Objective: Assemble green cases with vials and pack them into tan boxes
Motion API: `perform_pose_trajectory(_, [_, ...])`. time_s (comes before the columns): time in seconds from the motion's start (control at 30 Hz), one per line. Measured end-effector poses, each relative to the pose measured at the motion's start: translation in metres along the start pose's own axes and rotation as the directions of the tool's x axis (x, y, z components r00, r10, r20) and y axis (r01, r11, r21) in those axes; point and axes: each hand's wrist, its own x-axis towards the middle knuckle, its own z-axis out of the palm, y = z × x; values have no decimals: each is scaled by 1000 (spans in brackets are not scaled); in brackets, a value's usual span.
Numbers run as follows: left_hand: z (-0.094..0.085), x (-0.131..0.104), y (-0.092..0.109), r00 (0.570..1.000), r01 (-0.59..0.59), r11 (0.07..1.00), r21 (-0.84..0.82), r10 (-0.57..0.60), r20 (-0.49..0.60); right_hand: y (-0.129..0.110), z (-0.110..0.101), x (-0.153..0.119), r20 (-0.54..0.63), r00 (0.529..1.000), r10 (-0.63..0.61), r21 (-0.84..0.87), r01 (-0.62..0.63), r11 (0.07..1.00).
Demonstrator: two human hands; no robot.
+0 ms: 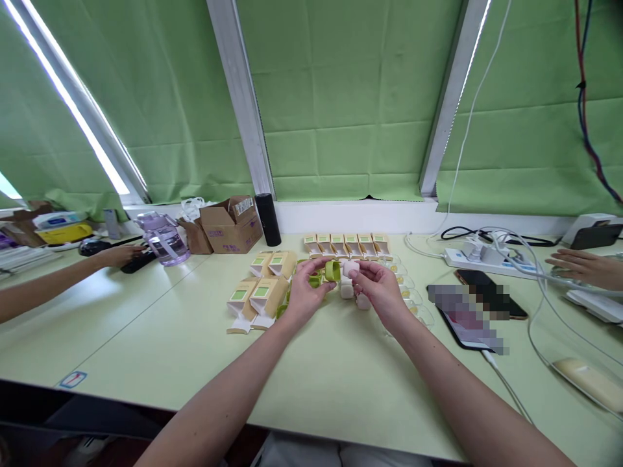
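Note:
My left hand is closed on a small green plastic holder, pinched between thumb and fingers. Close beside it, my right hand grips a pale pinkish-white rounded block at the fingertips. The two pieces nearly meet; whether they touch I cannot tell. More white blocks lie on the table below, partly behind my right hand. Other green pieces are partly hidden by my left hand. To the right stand several clear plastic shells with yellow spots, partly covered by my right hand.
Cream boxes with green labels stand left of my hands; a row of cream boxes stands behind. Phones, a power strip, cables and a mouse are rightward. Co-workers' hands show at both sides.

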Motion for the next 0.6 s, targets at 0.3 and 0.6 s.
perform_pose_trajectory(0.3, [0, -2, 12, 1000, -14, 1000, -23, 14, 7, 0, 2, -1, 55, 996, -72, -197, 82, 977])
perform_pose_trajectory(0.6, [2, -5, 10, 1000, -13, 999, 29, 13, 15, 1, 0, -3, 53, 995, -79, -250, 90, 964])
